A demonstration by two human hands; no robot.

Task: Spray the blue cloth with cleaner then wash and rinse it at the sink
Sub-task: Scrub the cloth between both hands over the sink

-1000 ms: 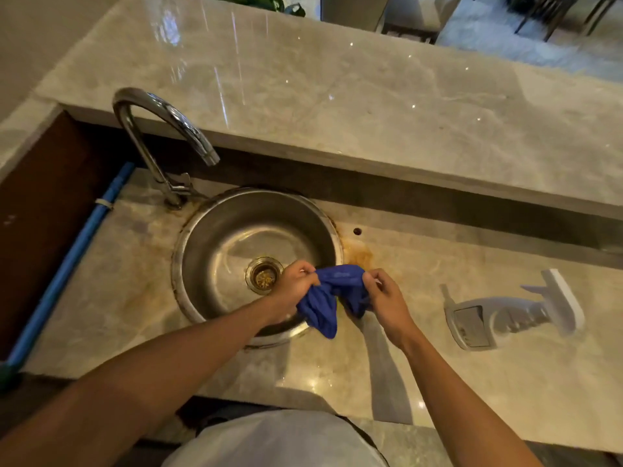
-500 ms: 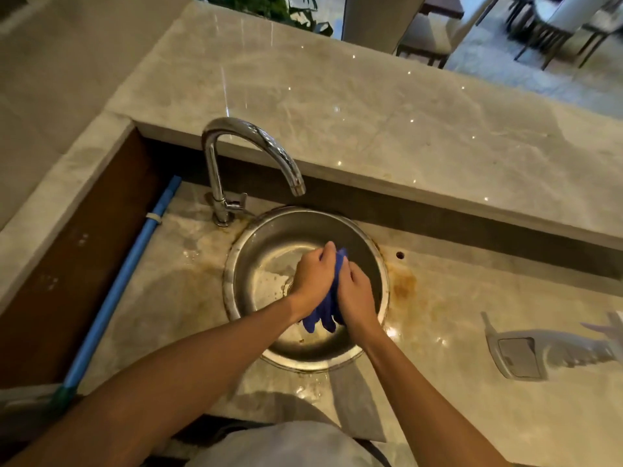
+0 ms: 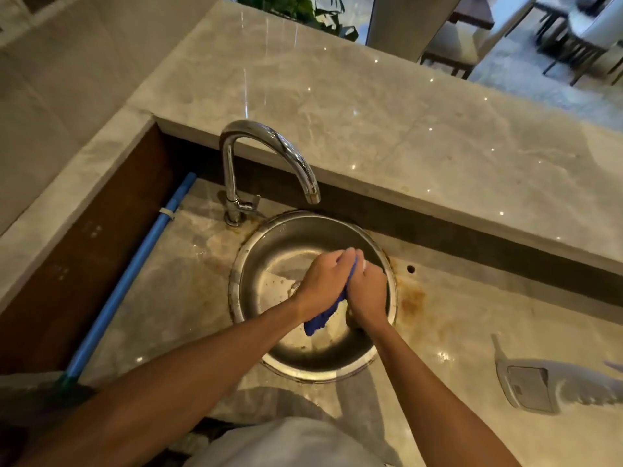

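The blue cloth is bunched between my two hands over the round steel sink. My left hand and my right hand press together around it, and only its lower end hangs out below my palms. A chrome gooseneck faucet stands behind the sink at the left, with its spout above the bowl's far rim. No water shows at the spout. The white spray bottle lies on its side on the counter at the right.
A blue pipe runs along the counter's left side beside a dark wooden wall. A raised marble ledge stands behind the sink. Rusty stains mark the counter to the right of the sink. Chairs show beyond the ledge at top right.
My hands carried the cloth from the sink's right rim to over the bowl and closed together on it. The camera view shifted left, so the spray bottle sits nearer the frame's right edge.
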